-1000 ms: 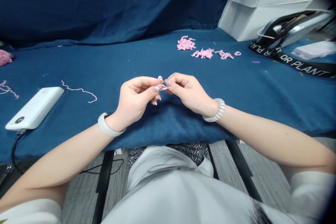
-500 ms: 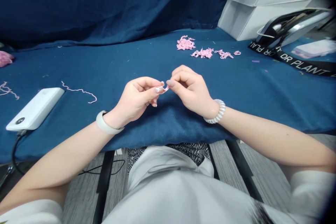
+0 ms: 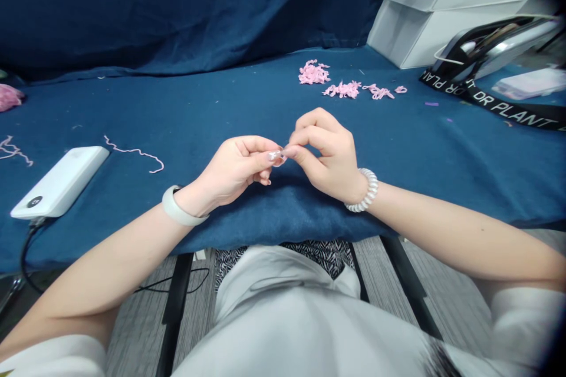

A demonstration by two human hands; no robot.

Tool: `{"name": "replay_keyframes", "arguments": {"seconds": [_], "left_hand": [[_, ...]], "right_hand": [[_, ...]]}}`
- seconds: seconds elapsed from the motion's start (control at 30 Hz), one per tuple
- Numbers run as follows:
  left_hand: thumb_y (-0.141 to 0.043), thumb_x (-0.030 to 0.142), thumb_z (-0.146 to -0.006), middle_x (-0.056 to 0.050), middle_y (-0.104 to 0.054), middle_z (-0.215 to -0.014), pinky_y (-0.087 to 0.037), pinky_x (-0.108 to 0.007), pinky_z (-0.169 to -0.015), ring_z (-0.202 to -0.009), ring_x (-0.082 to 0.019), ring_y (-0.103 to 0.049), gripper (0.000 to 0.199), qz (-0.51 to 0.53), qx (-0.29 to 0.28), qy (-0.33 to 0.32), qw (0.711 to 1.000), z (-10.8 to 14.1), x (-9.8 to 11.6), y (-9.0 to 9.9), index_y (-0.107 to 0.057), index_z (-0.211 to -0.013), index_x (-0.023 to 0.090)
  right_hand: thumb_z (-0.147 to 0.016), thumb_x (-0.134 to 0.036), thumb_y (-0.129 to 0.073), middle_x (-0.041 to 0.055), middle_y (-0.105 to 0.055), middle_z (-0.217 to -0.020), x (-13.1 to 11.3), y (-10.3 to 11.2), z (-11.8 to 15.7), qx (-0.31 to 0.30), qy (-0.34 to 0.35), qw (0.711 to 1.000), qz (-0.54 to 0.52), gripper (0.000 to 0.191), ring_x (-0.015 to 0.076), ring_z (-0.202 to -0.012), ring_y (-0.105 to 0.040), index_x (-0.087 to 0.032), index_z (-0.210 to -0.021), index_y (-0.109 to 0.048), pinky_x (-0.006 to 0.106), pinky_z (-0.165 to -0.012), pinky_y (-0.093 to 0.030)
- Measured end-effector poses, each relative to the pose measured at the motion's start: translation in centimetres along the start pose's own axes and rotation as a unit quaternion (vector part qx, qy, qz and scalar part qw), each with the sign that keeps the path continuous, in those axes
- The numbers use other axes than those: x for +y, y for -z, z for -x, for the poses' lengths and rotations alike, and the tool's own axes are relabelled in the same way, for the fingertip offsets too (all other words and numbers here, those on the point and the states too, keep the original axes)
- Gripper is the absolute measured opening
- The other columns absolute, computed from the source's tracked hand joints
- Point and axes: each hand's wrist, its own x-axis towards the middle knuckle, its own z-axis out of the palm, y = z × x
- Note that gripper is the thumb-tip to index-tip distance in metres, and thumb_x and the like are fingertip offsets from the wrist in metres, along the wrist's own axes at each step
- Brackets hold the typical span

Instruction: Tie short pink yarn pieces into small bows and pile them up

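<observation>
Thumb and index finger of my left hand (image 3: 245, 164) are pinched together, holding a short piece of pink yarn (image 3: 280, 161) that is mostly covered by the fingertips. My right hand (image 3: 326, 152) meets it there, its thumb and index finger also closed on the yarn, with the other fingers curled. Both hands hover just above the blue cloth, near the table's front edge. Beyond them lie small pink yarn pieces in a larger pile (image 3: 313, 72), a middle pile (image 3: 344, 89) and a smaller group (image 3: 379, 92), with one single loop (image 3: 400, 89) to the right.
A white power bank (image 3: 62, 181) with a black cable lies at left, beside a loose pink strand (image 3: 135, 150). More yarn (image 3: 11, 97) sits at the far left edge. White boxes (image 3: 411, 26) and a black lettered strap (image 3: 499, 105) occupy the right back.
My fingertips have come closer together, hiding more of the pink yarn. My left hand has shifted slightly right, and my right hand has tilted and its fingers have moved a little.
</observation>
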Motion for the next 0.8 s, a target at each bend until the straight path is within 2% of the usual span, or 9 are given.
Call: {"name": "replay_keyframes", "arguments": {"seconds": [0.27, 0.53, 0.63, 0.8], "left_hand": [[-0.083, 0.024, -0.062, 0.0, -0.064, -0.065, -0.051, -0.015, -0.049, -0.047, -0.005, -0.056, 0.031, -0.008, -0.028, 0.043, 0.999, 0.18, 0.12, 0.13, -0.06, -0.078, 0.01], [-0.082, 0.021, -0.063, -0.002, -0.067, -0.062, -0.055, -0.016, -0.056, -0.054, -0.009, -0.064, 0.027, -0.034, -0.102, 0.099, 0.989, 0.29, 0.41, 0.7, -0.062, -0.075, 0.008], [-0.08, 0.017, -0.065, -0.003, -0.068, -0.064, -0.056, -0.016, -0.058, -0.056, -0.01, -0.066, 0.022, -0.044, -0.11, 0.083, 0.989, 0.39, 0.52, 0.55, -0.063, -0.075, 0.008], [-0.077, 0.009, -0.067, -0.004, -0.069, -0.064, -0.055, -0.013, -0.057, -0.056, -0.009, -0.066, 0.014, -0.082, -0.085, 0.057, 0.991, 0.34, 0.48, 0.3, -0.064, -0.073, 0.007]], "right_hand": [[-0.089, -0.032, -0.058, 0.0046, -0.054, -0.077, -0.3, 0.08, 0.2, 0.012, 0.046, 0.999, 0.003, 0.022, 0.013, -0.073, -0.054, -0.016, -0.074, -0.062, 0.028, -0.066, -0.046], [-0.085, -0.024, -0.063, 0.0045, -0.051, -0.083, -0.41, 0.21, 0.13, -0.054, 0.053, 0.995, -0.07, 0.014, 0.0108, -0.077, -0.051, -0.014, -0.075, -0.063, 0.026, -0.068, -0.045], [-0.085, -0.023, -0.063, 0.0038, -0.05, -0.082, -0.38, 0.25, 0.05, -0.073, 0.037, 0.993, -0.084, 0.015, 0.0103, -0.077, -0.051, -0.013, -0.074, -0.062, 0.025, -0.069, -0.045], [-0.084, -0.023, -0.065, 0.0042, -0.049, -0.083, -0.12, 0.15, 0.12, -0.11, 0.012, 0.988, -0.107, 0.014, 0.0105, -0.078, -0.05, -0.013, -0.073, -0.063, 0.026, -0.07, -0.044]]}}
